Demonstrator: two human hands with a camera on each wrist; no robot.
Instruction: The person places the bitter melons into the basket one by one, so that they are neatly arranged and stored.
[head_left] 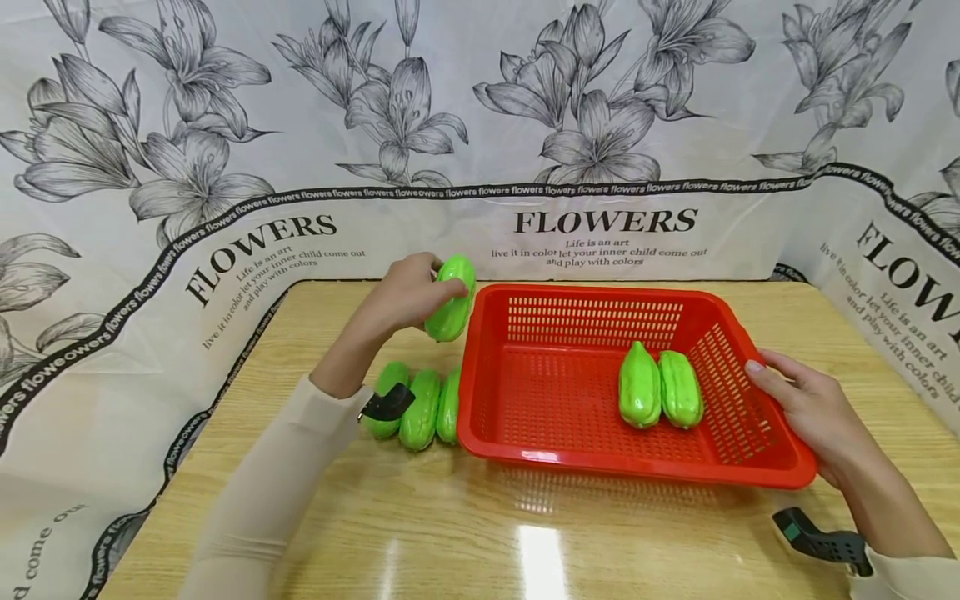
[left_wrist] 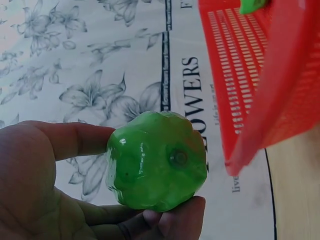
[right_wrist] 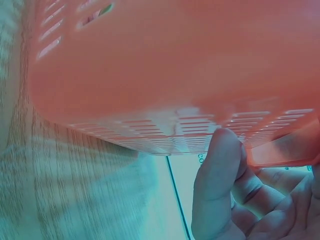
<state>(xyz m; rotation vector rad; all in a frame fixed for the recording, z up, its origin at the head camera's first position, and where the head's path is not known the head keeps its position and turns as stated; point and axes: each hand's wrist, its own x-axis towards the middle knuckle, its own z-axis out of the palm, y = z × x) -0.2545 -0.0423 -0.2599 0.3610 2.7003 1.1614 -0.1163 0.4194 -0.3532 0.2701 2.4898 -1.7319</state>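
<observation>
My left hand [head_left: 411, 293] holds a green papaya-shaped fruit [head_left: 452, 300] just outside the left rim of a red plastic basket [head_left: 600, 467]. In the left wrist view this fruit [left_wrist: 155, 160] shows its rounded end with a small dark stem spot, pinched between thumb and fingers. On the other side, my right hand [head_left: 813, 408] grips the basket's right rim, thumb over the top; curled fingers [right_wrist: 217, 170] show under the rim in the right wrist view. Inside the basket, toward its right end, two similar green fruits [head_left: 640, 387] lie side by side.
Several more green fruits [head_left: 420, 408] lie in a row on the wooden table [head_left: 360, 517], left of the basket and partly hidden by the left wrist and the basket wall. A white cloth with printed flowers [head_left: 420, 108] hangs behind the table and along its sides.
</observation>
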